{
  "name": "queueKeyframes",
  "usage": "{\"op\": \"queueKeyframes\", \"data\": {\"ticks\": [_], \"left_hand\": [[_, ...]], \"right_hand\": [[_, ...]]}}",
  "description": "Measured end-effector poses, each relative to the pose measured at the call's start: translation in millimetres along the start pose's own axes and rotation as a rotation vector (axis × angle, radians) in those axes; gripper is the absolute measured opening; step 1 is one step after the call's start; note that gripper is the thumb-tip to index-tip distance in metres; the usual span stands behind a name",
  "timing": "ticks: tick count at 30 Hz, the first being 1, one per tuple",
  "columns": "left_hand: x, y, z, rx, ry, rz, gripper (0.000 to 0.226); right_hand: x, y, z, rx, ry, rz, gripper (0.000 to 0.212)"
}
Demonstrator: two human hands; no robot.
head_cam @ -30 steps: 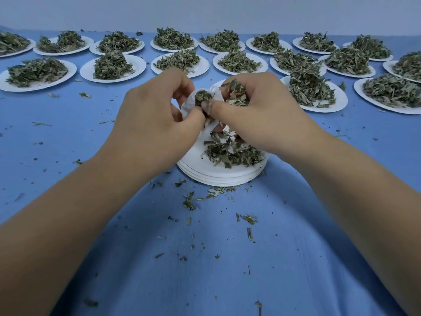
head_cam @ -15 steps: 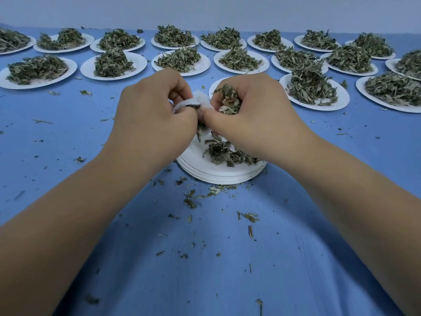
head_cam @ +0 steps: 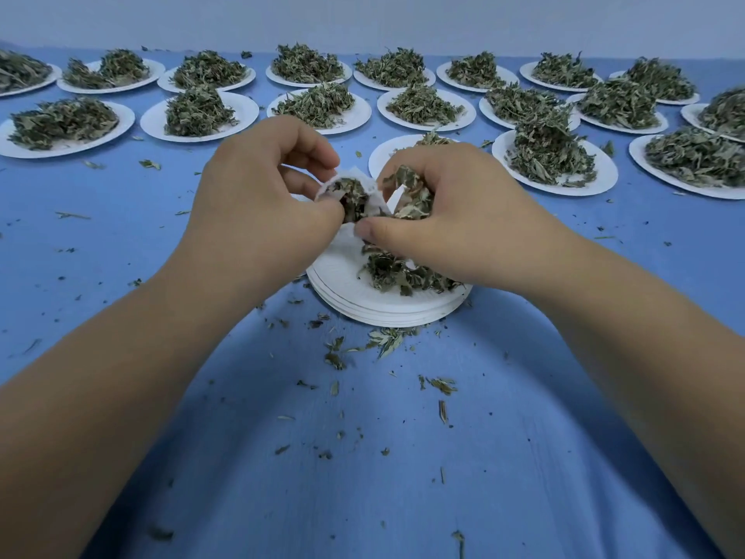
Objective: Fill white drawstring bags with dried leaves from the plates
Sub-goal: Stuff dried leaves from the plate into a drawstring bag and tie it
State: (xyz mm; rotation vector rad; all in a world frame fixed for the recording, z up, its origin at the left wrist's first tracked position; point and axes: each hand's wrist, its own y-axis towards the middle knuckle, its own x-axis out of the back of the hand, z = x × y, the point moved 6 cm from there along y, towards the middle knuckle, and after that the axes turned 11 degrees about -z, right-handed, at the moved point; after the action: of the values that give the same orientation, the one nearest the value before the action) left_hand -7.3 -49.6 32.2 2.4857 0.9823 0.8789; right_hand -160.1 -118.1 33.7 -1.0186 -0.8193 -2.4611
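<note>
My left hand point(head_cam: 258, 207) pinches the rim of a small white drawstring bag point(head_cam: 373, 195) and holds its mouth open above a stack of white plates point(head_cam: 387, 312). Dried leaves show inside the bag's mouth. My right hand point(head_cam: 451, 215) grips a clump of dried leaves point(head_cam: 411, 195) right beside the bag's opening, its thumb touching the bag's lower edge. More loose leaves point(head_cam: 399, 272) lie on the top plate under my right hand. Most of the bag's body is hidden behind my fingers.
Several white plates heaped with dried leaves, such as one point(head_cam: 199, 115) at the back left and one point(head_cam: 554, 163) at the right, stand in rows across the far half of the blue cloth point(head_cam: 403, 457). Leaf crumbs point(head_cam: 379, 340) are scattered in front of the stack.
The bag's mouth has opened wider and shows leaves inside. My right hand has shifted slightly right and down with its clump of leaves; both hands stay over the plate stack.
</note>
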Motion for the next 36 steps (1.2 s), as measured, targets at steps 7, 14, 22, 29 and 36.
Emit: {"op": "queueKeyframes", "data": {"ticks": [7, 14, 22, 29, 36], "left_hand": [[-7.5, -5.7, -7.0, 0.001, -0.050, 0.125, 0.032], [-10.7, -8.4, -10.9, 0.051, -0.122, 0.149, 0.030], [-11.3, -10.2, -5.7, -0.091, 0.094, 0.349, 0.065], [-20.3, -10.4, 4.3, -0.171, 0.239, 0.518, 0.083], [-22.6, -3.4, 8.8, -0.302, 0.374, 0.420, 0.069]], "right_hand": [[0.4, 6.3, -2.8, 0.013, -0.167, -0.192, 0.045], [-3.0, 6.0, 1.3, 0.060, -0.243, -0.205, 0.037], [-6.4, 3.2, -6.2, -0.054, -0.012, 0.009, 0.033], [-0.6, 4.4, -13.8, -0.173, 0.167, 0.116, 0.048], [15.5, 8.4, -14.9, -0.172, 0.245, -0.059, 0.023]]}}
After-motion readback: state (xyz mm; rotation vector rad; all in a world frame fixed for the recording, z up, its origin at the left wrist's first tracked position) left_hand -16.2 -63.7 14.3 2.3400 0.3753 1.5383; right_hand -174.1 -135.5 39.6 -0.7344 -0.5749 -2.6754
